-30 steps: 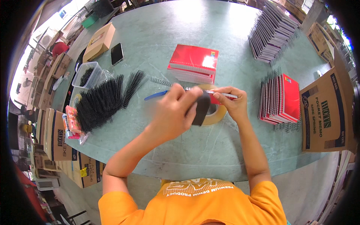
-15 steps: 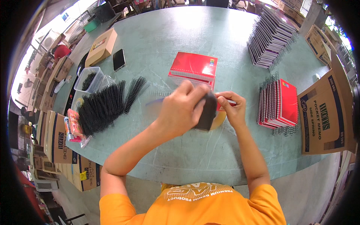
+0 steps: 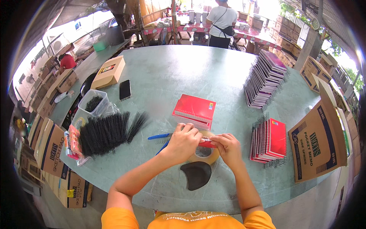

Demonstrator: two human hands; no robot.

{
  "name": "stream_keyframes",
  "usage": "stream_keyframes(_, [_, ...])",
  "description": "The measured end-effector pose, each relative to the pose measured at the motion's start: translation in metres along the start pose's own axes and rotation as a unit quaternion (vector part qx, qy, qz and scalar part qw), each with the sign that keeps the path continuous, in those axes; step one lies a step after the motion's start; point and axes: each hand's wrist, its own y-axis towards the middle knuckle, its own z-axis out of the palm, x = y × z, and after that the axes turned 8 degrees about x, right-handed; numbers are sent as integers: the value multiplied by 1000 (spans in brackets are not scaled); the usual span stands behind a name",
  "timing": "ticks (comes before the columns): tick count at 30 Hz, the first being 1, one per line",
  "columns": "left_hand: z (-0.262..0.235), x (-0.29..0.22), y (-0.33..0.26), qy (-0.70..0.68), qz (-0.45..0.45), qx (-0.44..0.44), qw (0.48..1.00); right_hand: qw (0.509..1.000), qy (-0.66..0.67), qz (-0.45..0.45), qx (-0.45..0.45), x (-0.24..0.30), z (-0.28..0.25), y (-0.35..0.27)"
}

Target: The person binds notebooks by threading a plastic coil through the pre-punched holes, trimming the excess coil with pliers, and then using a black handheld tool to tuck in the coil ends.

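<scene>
My left hand (image 3: 183, 142) and my right hand (image 3: 227, 148) are close together, fingers pinched on a small red piece with a pale edge (image 3: 207, 144). Fingers cover much of it, and I cannot make out its kind. Below it a wide roll of tape (image 3: 214, 155) lies on the table. Nearer me rests a black curved pad (image 3: 196, 176), touched by neither hand. Blue-handled pliers (image 3: 159, 136) lie beside my left hand, partly hidden by it. Just beyond my hands is a small pile of red notebooks (image 3: 193, 108).
Black spiral coils (image 3: 105, 133) are heaped at left, by a clear plastic tub (image 3: 93, 102) and a phone (image 3: 125, 89). At right stand spiral-bound red notebooks (image 3: 277, 139), a taller notebook stack (image 3: 265, 80) and an open carton (image 3: 318, 143). A person (image 3: 221, 23) stands beyond the table.
The black pad has left my left hand and now lies on the table. Both hands have come together at the red piece. The view has tilted up, showing more of the background.
</scene>
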Motion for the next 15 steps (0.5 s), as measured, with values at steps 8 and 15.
stream_keyframes(8, [3, -6, 2, -74, -35, -60, 995, 1000, 2, 5, -21, 7, 7, -1])
stream_keyframes(15, [-4, -10, 8, -125, -38, -60, 990, 998, 10, 33, -49, 2, 14, 0])
